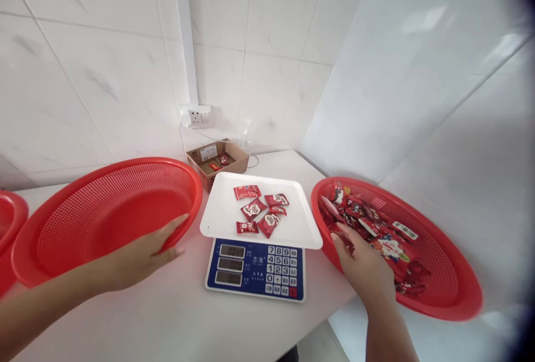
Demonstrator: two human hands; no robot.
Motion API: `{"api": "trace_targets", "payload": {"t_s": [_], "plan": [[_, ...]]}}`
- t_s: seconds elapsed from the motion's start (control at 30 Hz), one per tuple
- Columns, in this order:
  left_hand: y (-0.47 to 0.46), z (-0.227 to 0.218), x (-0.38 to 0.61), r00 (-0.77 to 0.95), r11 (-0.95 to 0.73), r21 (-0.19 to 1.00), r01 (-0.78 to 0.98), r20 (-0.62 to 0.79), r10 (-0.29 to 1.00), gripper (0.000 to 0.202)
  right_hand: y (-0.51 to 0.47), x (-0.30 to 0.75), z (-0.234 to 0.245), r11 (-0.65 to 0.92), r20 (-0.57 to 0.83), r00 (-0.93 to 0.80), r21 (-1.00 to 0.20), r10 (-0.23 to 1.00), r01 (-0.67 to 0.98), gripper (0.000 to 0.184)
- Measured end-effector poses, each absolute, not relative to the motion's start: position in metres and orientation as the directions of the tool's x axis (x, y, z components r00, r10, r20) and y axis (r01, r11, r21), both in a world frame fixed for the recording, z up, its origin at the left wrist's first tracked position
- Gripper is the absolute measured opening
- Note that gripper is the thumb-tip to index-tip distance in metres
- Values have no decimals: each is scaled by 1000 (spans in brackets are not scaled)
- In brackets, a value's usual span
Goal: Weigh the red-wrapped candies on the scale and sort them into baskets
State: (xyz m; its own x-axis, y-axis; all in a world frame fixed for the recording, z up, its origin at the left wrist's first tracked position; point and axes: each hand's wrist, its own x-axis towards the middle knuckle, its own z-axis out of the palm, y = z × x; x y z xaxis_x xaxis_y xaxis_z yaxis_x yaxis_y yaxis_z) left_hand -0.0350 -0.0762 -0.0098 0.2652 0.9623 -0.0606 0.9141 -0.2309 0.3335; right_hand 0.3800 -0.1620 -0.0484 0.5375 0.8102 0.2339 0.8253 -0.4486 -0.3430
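Note:
My left hand (144, 253) grips the near rim of a large empty red mesh basket (104, 206) on the white counter, thumb over the edge. My right hand (361, 264) reaches into a second red mesh basket (451, 289) full of red wrapped candies (376, 222); its fingers curl down among them and what they hold is hidden. Between the baskets stands a blue electronic scale (256, 269) with a white tray (221, 211) carrying several red candy packets (261, 211).
A small open cardboard box (234, 155) with a few candies sits at the back by the tiled wall, beside a clear plastic bottle (246, 138) and a wall socket (199, 116). Another red basket's edge (10, 222) shows far left. The counter's edge runs beneath the right basket.

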Motion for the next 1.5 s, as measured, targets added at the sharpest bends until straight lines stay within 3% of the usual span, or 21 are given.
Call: {"api": "trace_targets", "payload": {"t_s": [0.07, 0.13, 0.3, 0.57, 0.77, 1.17, 1.5], "plan": [[-87, -13, -19, 357, -267, 358, 895, -214, 909, 72, -164, 379, -48, -449, 243, 538, -339, 807, 827, 50], [-89, -10, -10, 348, -252, 334, 908, -269, 898, 74, -165, 378, -49, -451, 251, 540, -335, 803, 827, 50], [-70, 9, 14, 372, -315, 313, 896, -142, 917, 74, -165, 377, -47, -483, 208, 561, -328, 801, 812, 51], [-14, 4, 108, 622, -563, 334, 756, -102, 776, 70, -165, 376, -47, -427, 263, 503, -296, 823, 855, 48], [18, -7, 143, 705, -660, 289, 694, -87, 704, 44, -168, 378, -51, -394, 259, 460, -268, 849, 879, 47], [5, -8, 153, 675, -627, 300, 718, -83, 733, 34, -166, 376, -51, -410, 273, 467, -242, 841, 879, 46], [5, 28, 95, 573, -579, 368, 727, 139, 808, 26, -166, 379, -56, -374, 319, 442, -254, 838, 892, 45]]}}
